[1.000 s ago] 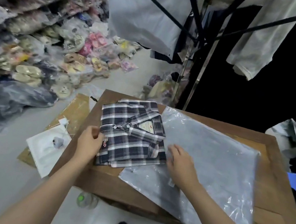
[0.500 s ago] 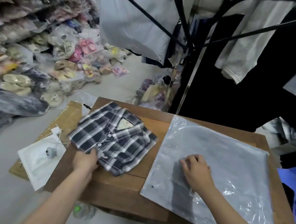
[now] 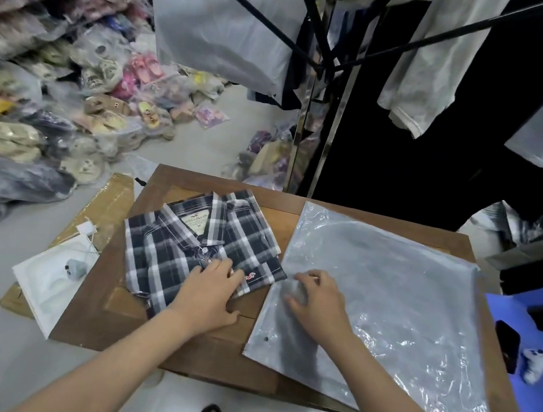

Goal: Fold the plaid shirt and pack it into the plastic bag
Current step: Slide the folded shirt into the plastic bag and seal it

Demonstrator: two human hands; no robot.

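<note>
I'm watching the left hand [image 3: 210, 289] lying flat, fingers straight, on the near right part of the folded plaid shirt [image 3: 181, 249], while the right hand [image 3: 317, 303] is curling its fingers into the plastic bag [image 3: 405, 310] at its left edge, pinching the film. The shirt is sitting on the left half of the wooden table [image 3: 151, 324], just beside the bag. It is showing navy-and-white checks, a small red logo and, farther off, a tan collar label.

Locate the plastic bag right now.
In the head view, the plastic bag lies flat on the table, right of the plaid shirt, under the right hand.
</note>
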